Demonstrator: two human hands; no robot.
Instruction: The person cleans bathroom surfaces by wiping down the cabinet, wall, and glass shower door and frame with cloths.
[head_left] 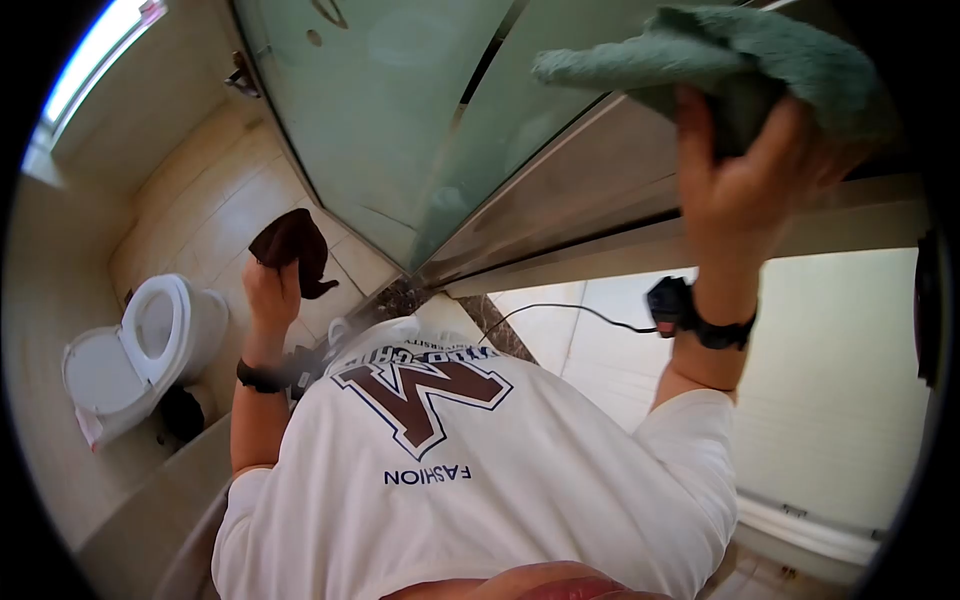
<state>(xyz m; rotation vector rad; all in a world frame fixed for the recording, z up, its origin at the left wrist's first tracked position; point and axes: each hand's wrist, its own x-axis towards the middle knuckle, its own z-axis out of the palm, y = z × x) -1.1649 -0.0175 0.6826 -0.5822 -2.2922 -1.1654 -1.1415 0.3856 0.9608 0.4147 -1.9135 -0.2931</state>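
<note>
My right hand (745,170) is raised at the upper right, its fingers closed on a bunched grey-green cloth (700,55). The cloth lies across the top edge of a metal-framed panel; whether it presses on that surface I cannot tell. Lower on the left, my left hand (272,290) grips a dark brown cloth (290,245), which hangs loosely from the fingers over the tiled floor. Both wrists carry black straps, and a thin black cable runs from the device on the right one.
A frosted glass shower panel (380,100) with a metal frame (590,190) stands in front of me. To the left are a white toilet (175,325) with its lid raised and a dark bin (181,412). A bright window (95,65) is at the upper left.
</note>
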